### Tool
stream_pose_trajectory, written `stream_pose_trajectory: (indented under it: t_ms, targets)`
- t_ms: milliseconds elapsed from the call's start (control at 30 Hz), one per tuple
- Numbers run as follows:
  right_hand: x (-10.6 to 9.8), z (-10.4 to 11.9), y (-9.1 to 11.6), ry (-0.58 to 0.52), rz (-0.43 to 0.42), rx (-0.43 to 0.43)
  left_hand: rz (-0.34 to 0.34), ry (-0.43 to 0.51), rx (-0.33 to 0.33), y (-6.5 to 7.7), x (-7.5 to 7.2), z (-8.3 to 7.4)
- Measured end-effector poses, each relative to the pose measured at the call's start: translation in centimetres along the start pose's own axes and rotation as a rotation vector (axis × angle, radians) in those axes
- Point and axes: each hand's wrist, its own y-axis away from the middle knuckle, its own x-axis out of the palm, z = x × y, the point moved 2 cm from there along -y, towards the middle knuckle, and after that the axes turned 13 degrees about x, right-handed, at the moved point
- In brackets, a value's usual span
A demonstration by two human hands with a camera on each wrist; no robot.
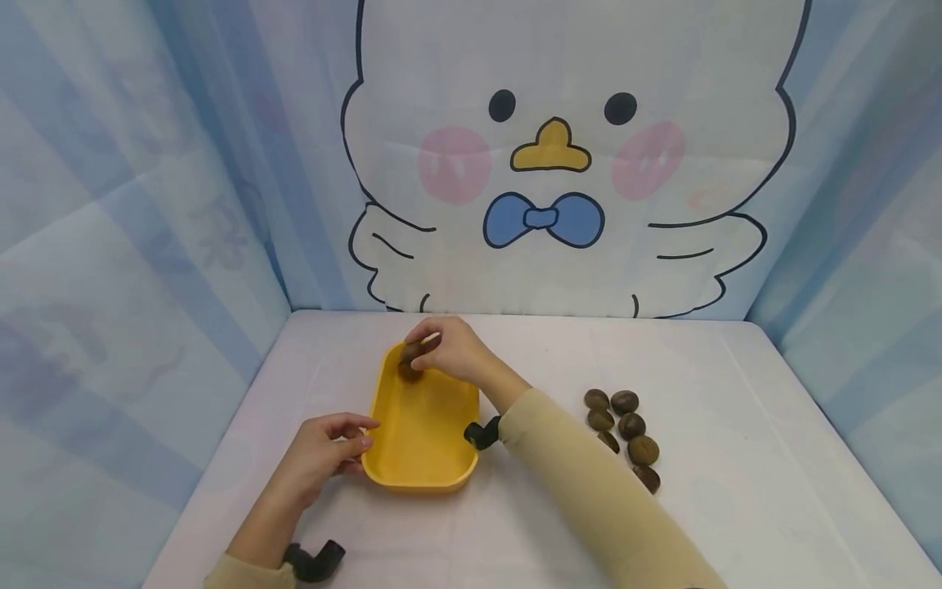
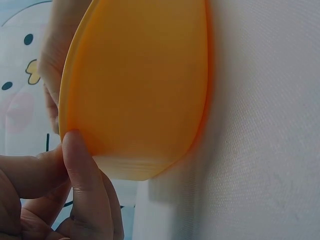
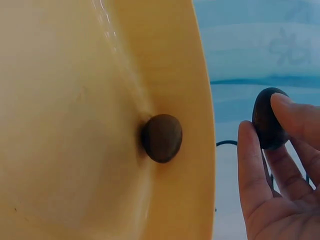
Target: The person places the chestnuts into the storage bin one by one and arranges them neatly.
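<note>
A yellow tray (image 1: pixel 423 429) with rounded corners stands left of the table's middle. My left hand (image 1: pixel 320 450) pinches its near-left rim; in the left wrist view a fingertip (image 2: pixel 75 150) lies against the tray's wall. Over the far end, my right hand (image 1: pixel 458 352) holds a brown, chestnut-like nut (image 3: pixel 267 120) between thumb and fingers, above the rim. Another such nut (image 3: pixel 164 138) lies inside the tray against its end wall. To the right, several similar brown nuts (image 1: pixel 630 425) lie in two rough rows, partly covered by the right sleeve.
A white cloth covers the table (image 1: pixel 743 491). Behind it hangs a curtain (image 1: pixel 545 278) with a cartoon bird; pale blue cloth walls (image 1: pixel 110 245) close off the sides. Black wrist mounts (image 1: pixel 482 433) sit on both arms.
</note>
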Motion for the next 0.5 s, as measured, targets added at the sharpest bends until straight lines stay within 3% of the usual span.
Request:
stream_pose_trajectory:
  t_ms: [500]
  targets:
    - [2.5,-0.6,-0.1,0.071,-0.093,0.145,-0.007,0.026,-0.018,0.0,0.0,-0.1]
